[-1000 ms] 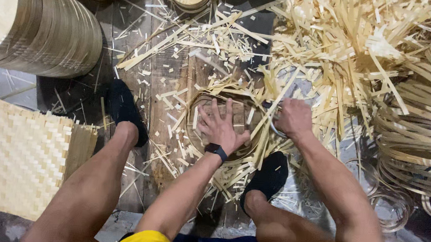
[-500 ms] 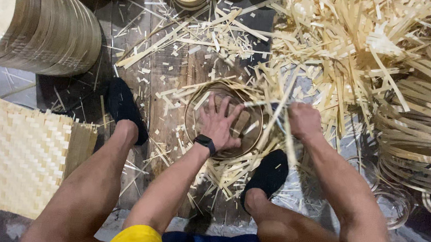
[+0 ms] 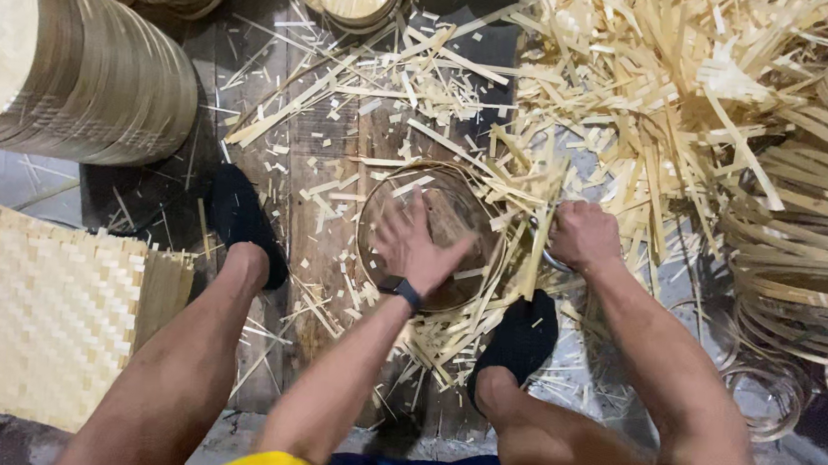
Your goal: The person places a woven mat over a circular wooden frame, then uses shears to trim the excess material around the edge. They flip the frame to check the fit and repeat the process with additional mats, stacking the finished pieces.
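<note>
Half of the round bamboo tray [image 3: 463, 212] on the wooden board [image 3: 327, 160] is hidden: the left hand [image 3: 413, 247] lies spread and flat inside it, blurred, while loose bamboo strips [image 3: 521, 210] cross its right rim. Just beside that rim the right hand [image 3: 581, 235] is closed into a fist on something mostly covered, perhaps a tool, so I cannot tell what it grips. Around lie a strip heap [image 3: 652, 94], bamboo hoops [image 3: 796, 246], a woven mat [image 3: 40, 320] and stacked trays [image 3: 70, 68], cut off at the frame's left edge
</note>
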